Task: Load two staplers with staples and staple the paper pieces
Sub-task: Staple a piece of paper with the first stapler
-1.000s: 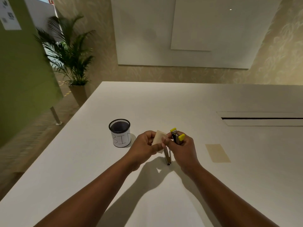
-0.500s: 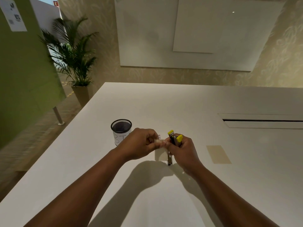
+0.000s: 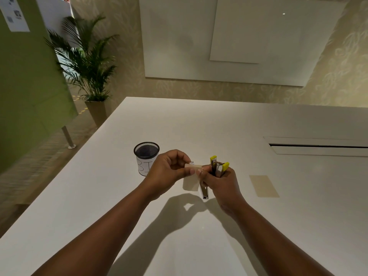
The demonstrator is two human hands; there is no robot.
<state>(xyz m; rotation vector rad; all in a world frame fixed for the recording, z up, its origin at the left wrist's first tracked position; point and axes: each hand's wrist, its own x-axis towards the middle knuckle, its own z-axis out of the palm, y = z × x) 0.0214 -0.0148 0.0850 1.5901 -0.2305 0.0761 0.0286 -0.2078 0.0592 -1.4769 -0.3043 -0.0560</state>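
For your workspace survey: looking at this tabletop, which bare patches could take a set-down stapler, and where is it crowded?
Free: the table beyond the mesh cup; the stretch between the right hand and the tan paper piece; the near surface between the forearms. Crowded: the middle, where the left hand, held paper and staplers meet beside the cup.

Black mesh cup [image 3: 146, 156] on white counter [image 3: 199, 126] left of hands; flat tan paper piece [image 3: 263, 185] on counter, right.

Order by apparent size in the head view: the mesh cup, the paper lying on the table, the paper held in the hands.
1. mesh cup
2. paper lying on the table
3. paper held in the hands: partly hidden by fingers, so its rank below the other paper is unsure.
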